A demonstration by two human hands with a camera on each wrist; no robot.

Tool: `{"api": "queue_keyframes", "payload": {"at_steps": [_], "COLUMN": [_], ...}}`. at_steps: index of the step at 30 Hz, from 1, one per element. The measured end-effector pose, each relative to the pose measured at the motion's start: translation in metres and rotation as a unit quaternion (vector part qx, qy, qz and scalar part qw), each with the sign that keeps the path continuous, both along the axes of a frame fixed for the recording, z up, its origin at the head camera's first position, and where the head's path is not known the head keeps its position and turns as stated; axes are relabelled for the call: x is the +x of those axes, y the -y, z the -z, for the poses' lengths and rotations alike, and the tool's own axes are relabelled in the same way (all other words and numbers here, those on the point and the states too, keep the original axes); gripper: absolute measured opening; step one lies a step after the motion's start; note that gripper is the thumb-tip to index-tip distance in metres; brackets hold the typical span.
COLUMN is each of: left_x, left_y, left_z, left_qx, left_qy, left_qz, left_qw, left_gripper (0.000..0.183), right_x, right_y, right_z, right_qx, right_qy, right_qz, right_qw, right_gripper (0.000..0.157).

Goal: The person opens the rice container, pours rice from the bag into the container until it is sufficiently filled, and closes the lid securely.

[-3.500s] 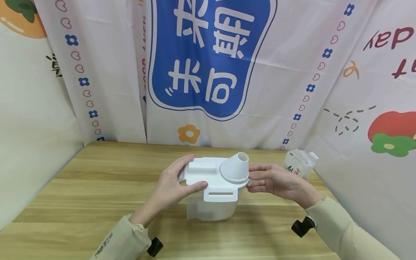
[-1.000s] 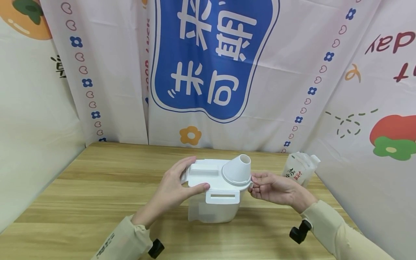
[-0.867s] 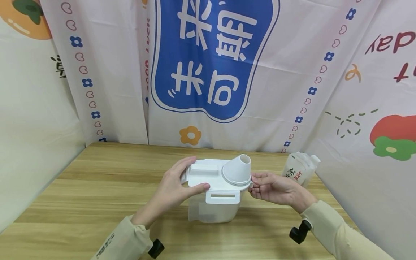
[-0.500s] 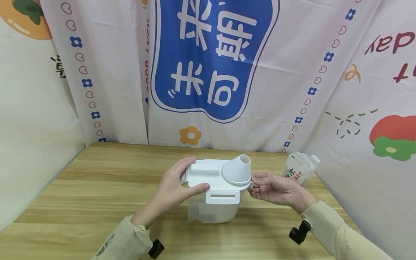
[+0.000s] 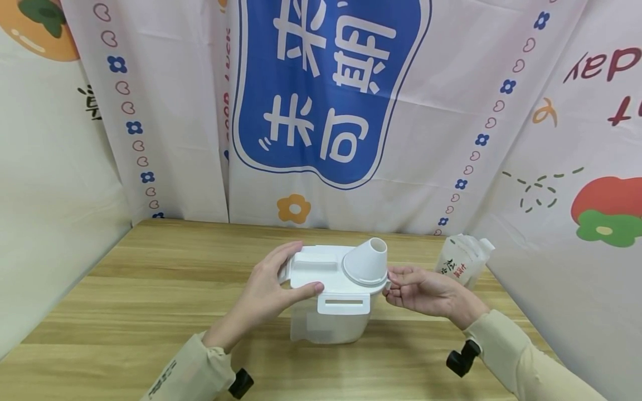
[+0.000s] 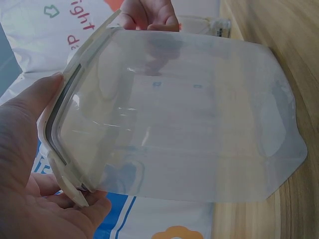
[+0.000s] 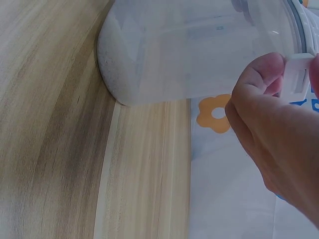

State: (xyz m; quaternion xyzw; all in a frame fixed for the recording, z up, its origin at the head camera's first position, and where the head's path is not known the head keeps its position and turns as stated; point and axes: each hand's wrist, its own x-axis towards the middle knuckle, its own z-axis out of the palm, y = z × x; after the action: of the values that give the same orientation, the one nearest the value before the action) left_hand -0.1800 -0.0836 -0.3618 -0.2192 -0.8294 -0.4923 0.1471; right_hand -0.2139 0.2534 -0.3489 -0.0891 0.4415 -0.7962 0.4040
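Note:
A translucent plastic storage container stands upright on the wooden table. Its white lid carries a cone-shaped spout and a raised bar. The front latch sticks outward from the lid's edge. My left hand grips the lid's left end, thumb on top near the front edge, fingers around the far side. At the right end, my right hand pinches a white side latch between thumb and fingers. A whitish, grainy layer shows at the container's base in the right wrist view.
A whitish pouch with black and red print stands at the table's back right, behind my right hand. Printed cloth hangs behind the table and along both sides.
Since the oldest frame, my right hand's fingers have gone from stretched out against the lid's right end to pinching the latch. Over the last second nothing visibly moved.

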Motion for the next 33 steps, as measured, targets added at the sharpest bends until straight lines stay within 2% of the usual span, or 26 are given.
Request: {"api": "queue_keyframes", "payload": {"at_steps": [14, 16, 23, 29, 33], "left_x": [0.002, 0.002, 0.003, 0.002, 0.001], "left_y": [-0.003, -0.003, -0.002, -0.002, -0.002], "left_z": [-0.002, -0.002, -0.002, -0.001, -0.001], "left_qx": [-0.001, 0.0, 0.006, 0.001, 0.008], "left_qy": [0.005, 0.006, 0.003, 0.007, 0.002], "left_qz": [0.001, 0.002, 0.001, 0.0, 0.0], "left_qw": [1.0, 1.0, 1.0, 1.0, 1.0], "left_gripper": [0.094, 0.094, 0.093, 0.094, 0.092], "right_x": [0.004, 0.005, 0.007, 0.01, 0.011], "right_y": [-0.004, -0.004, -0.001, 0.001, 0.004], "right_z": [0.0, -0.001, -0.007, -0.009, -0.01], "right_qx": [-0.012, -0.011, 0.021, 0.031, 0.063], "right_qy": [0.005, 0.011, -0.021, -0.026, -0.05], "right_qz": [-0.002, 0.007, 0.041, 0.06, 0.086], "right_qw": [1.0, 1.0, 0.999, 0.997, 0.993], "right_gripper": [0.028, 0.026, 0.024, 0.022, 0.018]}}
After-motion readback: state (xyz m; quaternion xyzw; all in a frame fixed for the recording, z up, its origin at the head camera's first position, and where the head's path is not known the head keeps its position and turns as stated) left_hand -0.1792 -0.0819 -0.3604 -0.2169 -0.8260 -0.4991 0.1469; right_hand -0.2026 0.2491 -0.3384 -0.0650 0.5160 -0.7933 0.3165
